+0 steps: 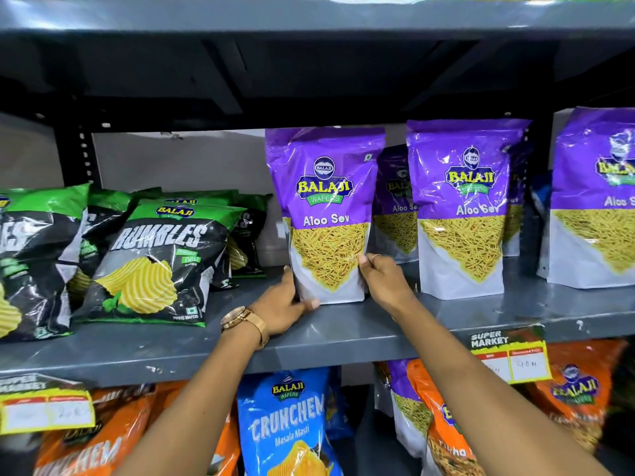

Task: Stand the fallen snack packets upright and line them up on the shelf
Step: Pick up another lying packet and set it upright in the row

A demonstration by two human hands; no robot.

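Grey shelf (343, 331), both hands clasping upright Aloo Sev packet (326, 207): left hand (285, 305), right hand (385, 280).

Head camera faces the shelf (343, 338) closely (slightly downward).

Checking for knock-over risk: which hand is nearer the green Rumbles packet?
Left. The left hand grips the Aloo Sev packet's Rumbles-side edge; the right hand holds its far edge, away from the Rumbles packet.

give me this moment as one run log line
left hand: grips Aloo Sev packet lower left | right hand: grips lower right | packet: upright on shelf
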